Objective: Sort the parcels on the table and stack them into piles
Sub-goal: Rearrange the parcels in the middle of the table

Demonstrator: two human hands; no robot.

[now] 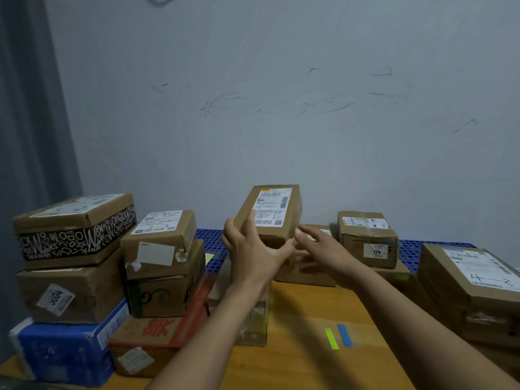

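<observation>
The held parcel [270, 212], a small brown box with a white shipping label facing up, is lifted clear above the middle of the worktop [304, 361], tilted with its far end higher; the left hand [253, 251] grips it from below and from its left side, thumb under the near edge and fingers spread up the side; the right hand [318, 243] reaches in with fairly straight fingers, holding nothing, its tips at the parcel's near right corner, though whether they touch cannot be told.

Along the left edge stands a pile of three: a box wrapped in black patterned tape [76, 235] on a plain brown box [70, 291] on a blue box [62, 353]; just beside it a second pile has a labelled box [160, 240] on top and a red-printed box [160, 336] at the bottom; near the far edge, on a blue perforated mat [410, 251], sits a box marked 40 [368, 240]; a large labelled box [472, 280] tops a pile at the right edge; a green strip [332, 339] and a blue strip [344, 334] lie side by side on the bare wood.
</observation>
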